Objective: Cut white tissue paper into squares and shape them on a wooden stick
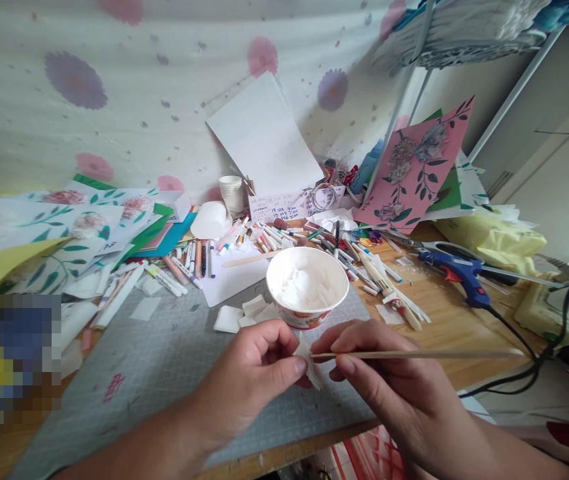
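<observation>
My left hand [259, 367] pinches a small piece of thin white paper [311, 370] between thumb and fingers. Held like a pen in my right hand [394, 383] is a thin wooden stick [434, 354], whose left tip meets the paper. Just beyond both hands stands a paper bowl [292, 315] with crumpled white pieces inside. Several small white paper squares [228, 319] lie left of the bowl on a grey cutting mat [159, 360].
Markers [199, 257] are strewn behind the bowl. A blue glue gun [457, 270] with a black cord and scissors [444, 252] lie to the right. Stacked paper cups [231, 193] stand at the back. Flower pictures lean left and right, including a pink sheet [429, 173].
</observation>
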